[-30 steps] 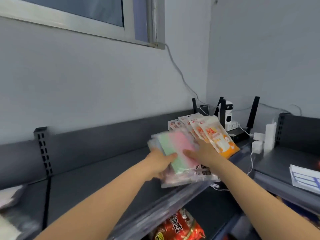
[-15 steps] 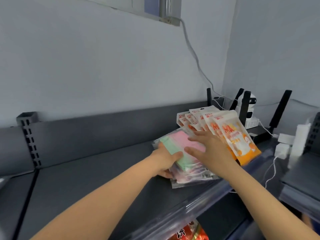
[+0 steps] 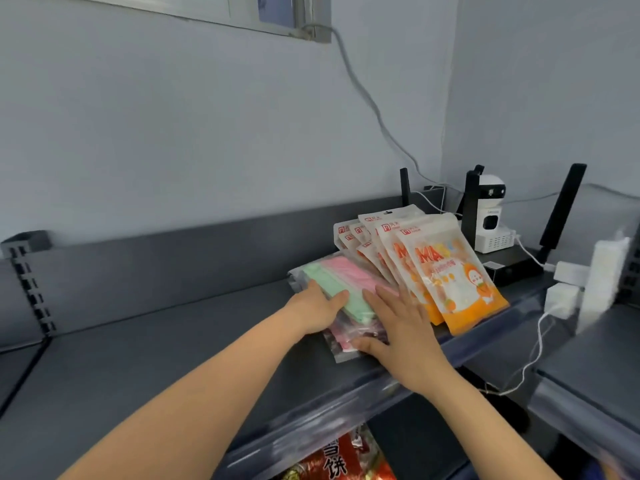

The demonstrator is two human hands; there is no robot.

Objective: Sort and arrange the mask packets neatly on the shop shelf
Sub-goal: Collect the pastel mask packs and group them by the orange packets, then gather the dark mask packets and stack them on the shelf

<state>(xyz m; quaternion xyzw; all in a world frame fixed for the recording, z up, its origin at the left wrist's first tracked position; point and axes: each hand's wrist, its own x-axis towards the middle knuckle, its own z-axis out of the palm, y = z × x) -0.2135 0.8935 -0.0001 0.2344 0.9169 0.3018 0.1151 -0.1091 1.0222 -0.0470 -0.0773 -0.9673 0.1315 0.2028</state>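
A stack of clear mask packets with green and pink masks lies flat on the dark grey shelf. My left hand rests on the stack's left side, thumb over the green mask. My right hand lies flat on the stack's right and front part, fingers straight and spread. Just to the right, several white-and-orange mask packets are fanned out, overlapping each other, leaning toward the back right.
Behind the orange packets stand a white camera and a black router with antennas. White adapters and cables sit at the right. A red snack bag lies on the shelf below. Another shelf adjoins at right.
The clear packet stack has come down from a raised position onto the shelf beside the orange packets. My right hand has flattened on top of it.
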